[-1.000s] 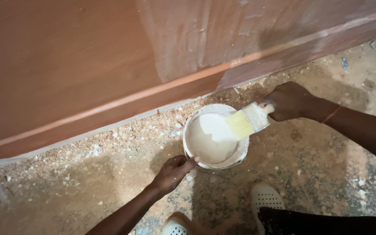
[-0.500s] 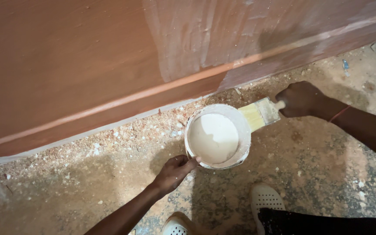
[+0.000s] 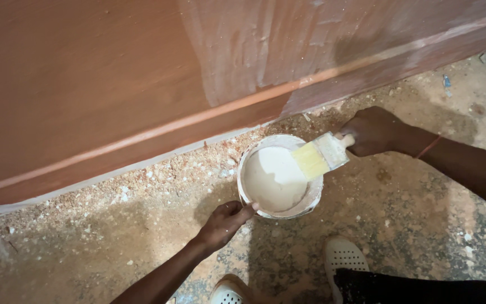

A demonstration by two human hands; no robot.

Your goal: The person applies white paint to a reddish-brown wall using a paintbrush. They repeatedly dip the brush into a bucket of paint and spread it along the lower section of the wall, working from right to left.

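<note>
A round white bucket (image 3: 257, 200) of pale paint stands on the gritty floor in front of a reddish-brown wall. My left hand (image 3: 224, 222) grips the bucket's near rim with its fingers over the edge. My right hand (image 3: 373, 130) is closed on the handle of a flat paintbrush (image 3: 320, 156). The brush's yellowish bristles lie over the bucket's right rim, above the paint. A thin red band circles my right wrist.
The wall (image 3: 85, 84) has a raised baseboard strip; its right part (image 3: 265, 45) is streaked with whitish paint. Pale tape (image 3: 113, 174) runs along the wall's foot. Debris litters the floor. My white perforated shoes (image 3: 344, 256) are just below the bucket.
The brush went from over the paint to outside the bucket's right rim, and now its bristles are back over the rim. My left hand kept hold of the rim.
</note>
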